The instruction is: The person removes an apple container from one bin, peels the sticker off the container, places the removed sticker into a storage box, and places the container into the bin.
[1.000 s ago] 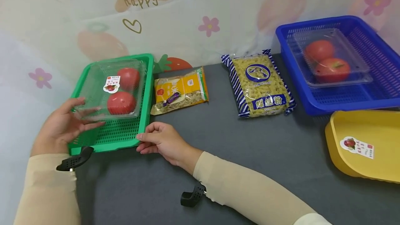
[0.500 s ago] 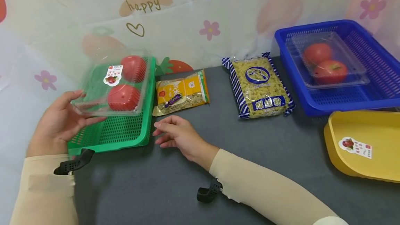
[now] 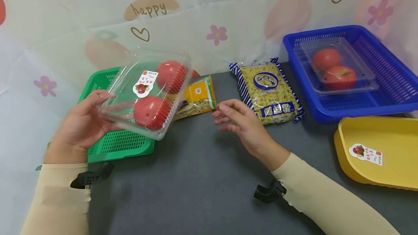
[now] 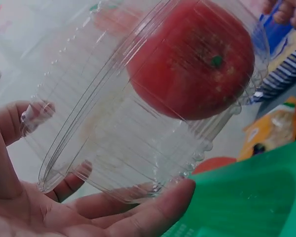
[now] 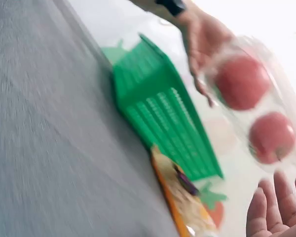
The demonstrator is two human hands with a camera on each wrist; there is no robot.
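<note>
My left hand [image 3: 81, 122] holds a clear plastic clamshell box [image 3: 122, 113] by its left end, thumb above and fingers beneath. Inside are two red tomatoes [image 3: 151, 113], and a white label sits on the lid. The box is tilted and raised above the green basket [image 3: 122, 146], partly covering it and a yellow snack bag [image 3: 200, 95]. In the left wrist view, one tomato [image 4: 192, 59] shows through the plastic. My right hand [image 3: 248, 128] hovers with loosely bent fingers in front of the blue-striped noodle bag [image 3: 271, 86], holding nothing. It is apart from the box.
At the right, a blue basket [image 3: 333, 115] bears a second clear box [image 3: 362, 82] with two tomatoes. In front of it lies a yellow tray [image 3: 398, 133] with a label like the one on the held box. A printed cloth [image 3: 196, 10] hangs behind the grey table [image 3: 196, 191].
My left hand has lifted the tomato box out of the green basket and moved it right, tilting it. My right hand has let go of the basket's rim and moved right.
</note>
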